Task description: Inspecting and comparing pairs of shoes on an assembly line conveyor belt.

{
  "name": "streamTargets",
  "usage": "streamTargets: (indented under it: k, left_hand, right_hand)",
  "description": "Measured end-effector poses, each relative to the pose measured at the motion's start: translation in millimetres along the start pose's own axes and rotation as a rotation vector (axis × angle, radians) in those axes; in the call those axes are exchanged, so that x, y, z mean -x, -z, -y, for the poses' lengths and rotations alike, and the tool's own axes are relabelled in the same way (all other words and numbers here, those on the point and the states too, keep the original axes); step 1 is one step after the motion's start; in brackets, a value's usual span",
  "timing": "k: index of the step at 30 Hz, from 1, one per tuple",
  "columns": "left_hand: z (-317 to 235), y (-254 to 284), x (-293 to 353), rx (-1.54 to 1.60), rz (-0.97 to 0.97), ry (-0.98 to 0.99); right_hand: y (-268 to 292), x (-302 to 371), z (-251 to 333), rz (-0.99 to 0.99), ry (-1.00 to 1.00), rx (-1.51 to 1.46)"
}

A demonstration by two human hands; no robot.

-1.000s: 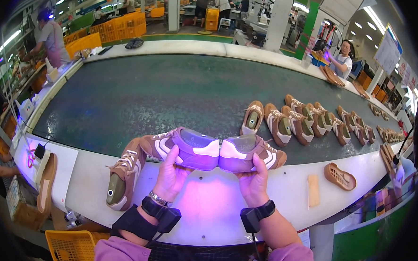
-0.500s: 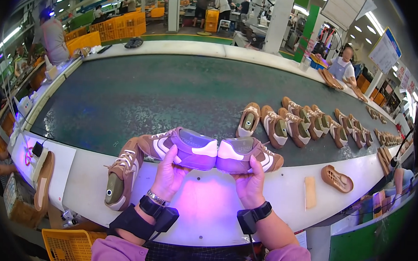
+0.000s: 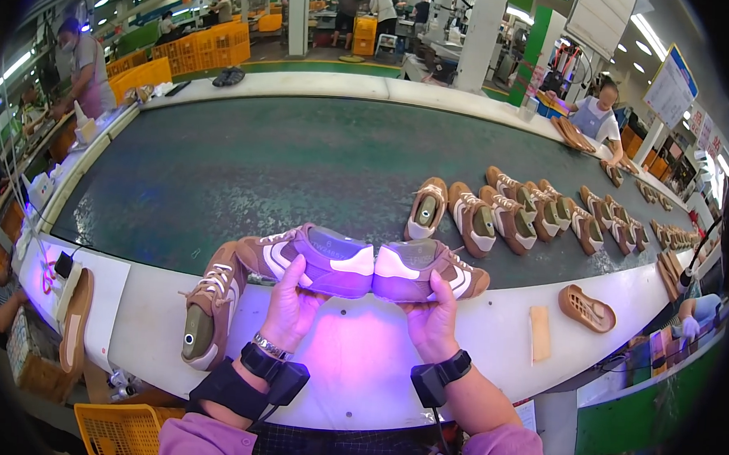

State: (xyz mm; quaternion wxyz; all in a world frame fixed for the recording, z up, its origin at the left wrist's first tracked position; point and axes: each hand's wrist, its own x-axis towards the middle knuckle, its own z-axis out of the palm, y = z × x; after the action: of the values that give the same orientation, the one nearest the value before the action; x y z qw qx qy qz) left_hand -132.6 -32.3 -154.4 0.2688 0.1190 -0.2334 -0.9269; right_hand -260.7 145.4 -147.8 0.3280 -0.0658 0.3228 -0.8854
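Observation:
My left hand (image 3: 294,306) grips a brown sneaker (image 3: 285,252) with white stripes, thumb on its side and fingers beneath. Its mate, a second brown sneaker (image 3: 453,273), is in my right hand (image 3: 432,317), held the same way. Their pale heels meet in the middle, toes pointing outward, and an olive shoe last (image 3: 337,243) fills the left one. Purple light falls on both shoes and on the white tabletop below. Beside the left-hand shoe, another brown sneaker (image 3: 212,302) with a last inside rests on the table edge, its heel toward me.
A green conveyor belt (image 3: 244,163) stretches beyond, with several brown sneakers (image 3: 513,219) lined up at right. Near me lie a brown sole (image 3: 587,309), a beige strip (image 3: 540,336) and another sole (image 3: 77,319). A yellow crate (image 3: 119,433) stands lower left. A co-worker (image 3: 599,116) is at far right.
Both held sneakers stay heel to heel, almost unmoved. The far-right co-worker now leans over with a hand at a shoe on the belt. The person at far left has turned.

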Motion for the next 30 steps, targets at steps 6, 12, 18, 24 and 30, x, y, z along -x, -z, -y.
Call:
streamTargets:
  k: [6,12,18,24,30]
  left_hand:
    - [-2.0,4.4,0.5,-0.054,-0.008,-0.006]
    - [-8.6,2.9,2.9,-0.228,-0.060,-0.063]
    - [-13.0,2.7,4.8,-0.309,-0.101,-0.009]
    - [-23.2,2.7,-47.1,-0.022,0.182,-0.014]
    - [-39.7,40.8,-90.3,-1.181,-0.611,-0.669]
  right_hand:
    - [8.8,-3.6,-5.2,0.005,0.012,0.035]
    - [10.6,-2.9,-3.0,-0.012,0.082,0.259]
    - [7.8,-4.0,-2.3,0.019,0.037,0.187]
    - [2.0,-3.4,-0.8,0.122,-0.206,-0.054]
    - [2.2,-0.6,6.1,0.168,-0.549,-0.095]
